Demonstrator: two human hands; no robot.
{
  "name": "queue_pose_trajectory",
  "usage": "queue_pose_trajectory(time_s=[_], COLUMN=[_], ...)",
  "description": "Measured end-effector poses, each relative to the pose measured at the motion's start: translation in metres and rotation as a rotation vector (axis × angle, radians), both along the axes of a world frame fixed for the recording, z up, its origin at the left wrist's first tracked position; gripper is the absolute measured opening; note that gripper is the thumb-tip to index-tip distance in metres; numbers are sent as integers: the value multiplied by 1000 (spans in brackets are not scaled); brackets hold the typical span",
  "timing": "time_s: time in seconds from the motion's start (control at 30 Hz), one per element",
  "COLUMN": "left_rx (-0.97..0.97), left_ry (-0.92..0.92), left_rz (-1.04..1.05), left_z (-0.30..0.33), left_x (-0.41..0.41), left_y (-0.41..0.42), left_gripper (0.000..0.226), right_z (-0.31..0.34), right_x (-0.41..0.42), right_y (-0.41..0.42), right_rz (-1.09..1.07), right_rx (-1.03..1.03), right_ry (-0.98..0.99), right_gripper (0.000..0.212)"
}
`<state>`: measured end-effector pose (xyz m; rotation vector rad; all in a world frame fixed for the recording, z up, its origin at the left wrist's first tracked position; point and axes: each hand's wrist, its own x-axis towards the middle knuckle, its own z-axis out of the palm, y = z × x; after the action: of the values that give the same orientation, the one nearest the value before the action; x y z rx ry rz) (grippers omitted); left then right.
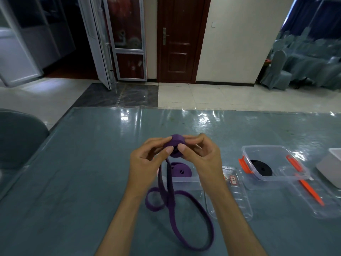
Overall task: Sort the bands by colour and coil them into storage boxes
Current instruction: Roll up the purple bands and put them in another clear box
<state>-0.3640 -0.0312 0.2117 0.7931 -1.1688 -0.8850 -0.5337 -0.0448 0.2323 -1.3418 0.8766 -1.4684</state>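
Two hands meet at the centre of the frame, both pinching one purple roll (175,145): my left hand (147,161) holds its near-left side with thumb and fingertips, my right hand (201,156) clamps the right side. From the roll the loose tail (193,224) of the same band drops down past the near box (181,179) and sprawls in two loops over the table (83,172) toward the bottom of the frame.

I judge the roll about half wound, and the worst risk is a slipped pinch. If either thumb eases, the coil can spring open and unwind. The tail looks twisted where its two strands cross below the hands, so a twist could get wound in and leave the coil lumpy and too fat for the box.

A finished purple coil (181,171) already lies in the near box, partly hidden by my right wrist. The dragging tail could snag that box's rim and pull it along. To the right, a second box (273,167) holds a black coil (261,168), so dropping purple there would spoil the sort. Clear lids (230,196) lie just right of the near box, and the loops could sweep onto them
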Motion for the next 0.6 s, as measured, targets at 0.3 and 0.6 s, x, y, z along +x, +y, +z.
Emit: queue_pose_trajectory(time_s=[0.3, 0.6], left_rx=[-43, -31], left_ry=[-91, -32], left_rz=[1, -40], left_z=[2, 8], left_x=[-2, 0], left_y=[-3, -2], left_gripper=[31, 29], right_z=[4, 4], right_x=[-1, -4], right_y=[4, -1], right_rz=[-27, -20], right_rx=[-40, -32], right_ry=[-61, -30], right_gripper=[9, 14])
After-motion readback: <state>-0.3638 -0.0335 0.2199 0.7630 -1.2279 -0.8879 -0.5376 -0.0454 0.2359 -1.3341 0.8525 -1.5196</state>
